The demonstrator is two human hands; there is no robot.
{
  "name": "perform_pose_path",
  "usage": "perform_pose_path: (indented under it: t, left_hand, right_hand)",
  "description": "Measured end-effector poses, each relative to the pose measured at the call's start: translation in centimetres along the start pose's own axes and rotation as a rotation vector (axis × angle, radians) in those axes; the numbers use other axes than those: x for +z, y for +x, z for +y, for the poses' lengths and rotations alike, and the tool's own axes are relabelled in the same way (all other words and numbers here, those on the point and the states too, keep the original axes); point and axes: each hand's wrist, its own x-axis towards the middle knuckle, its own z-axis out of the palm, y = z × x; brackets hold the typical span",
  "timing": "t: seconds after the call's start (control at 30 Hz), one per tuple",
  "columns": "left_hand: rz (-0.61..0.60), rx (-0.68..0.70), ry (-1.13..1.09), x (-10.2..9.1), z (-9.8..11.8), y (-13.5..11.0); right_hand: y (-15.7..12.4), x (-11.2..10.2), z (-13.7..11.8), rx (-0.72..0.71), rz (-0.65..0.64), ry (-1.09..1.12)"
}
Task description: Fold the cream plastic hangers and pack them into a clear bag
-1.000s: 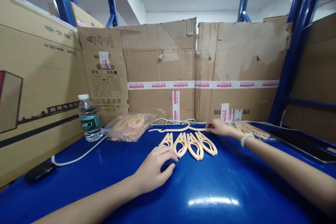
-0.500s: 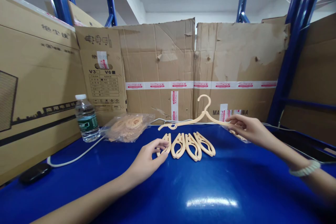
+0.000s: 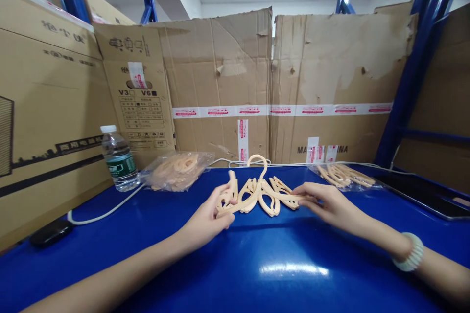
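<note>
A peach plastic hanger (image 3: 259,182) with its hook up is held low over the blue table (image 3: 279,264), right above several peach loop-shaped pieces (image 3: 273,194) lying in a row. My left hand (image 3: 209,217) pinches the hanger's left arm end, beside the leftmost loop piece. My right hand (image 3: 326,204) pinches its right arm end; a pale bead bracelet (image 3: 410,253) is on that wrist.
A clear bag of peach parts (image 3: 176,170) and a water bottle (image 3: 118,158) stand at the back left, with a white cable (image 3: 106,212) and a black object (image 3: 50,232) nearer. More peach pieces in a bag (image 3: 345,175) and a dark tablet (image 3: 429,194) lie right. Cardboard boxes (image 3: 264,83) wall the back.
My right hand lifted the hanger from the back of the table and brought it forward and down over the loop pieces. My left hand took hold of its left end.
</note>
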Motion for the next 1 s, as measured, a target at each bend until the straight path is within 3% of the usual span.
perform_pose_path:
  t: [0.13,0.33,0.5,0.63,1.0]
  left_hand:
    - [-0.067,0.111,0.138,-0.1,0.2,-0.3]
    - [0.102,0.101,0.117,-0.3,0.7,0.0]
    - [0.174,0.046,0.074,-0.2,0.6,0.1]
    - [0.180,0.048,0.072,-0.1,0.6,0.0]
    - [0.129,0.102,0.098,-0.1,-0.3,0.0]
  right_hand:
    - [-0.1,0.3,-0.1,-0.060,-0.044,-0.016]
    - [0.0,-0.3,0.0,-0.260,0.041,-0.454]
    - [-0.4,0.5,-0.3,-0.191,0.033,-0.778]
    - [-0.7,0.7,-0.9,-0.140,0.018,-0.872]
    - [-0.7,0.4,-0.8,-0.222,0.146,-1.103]
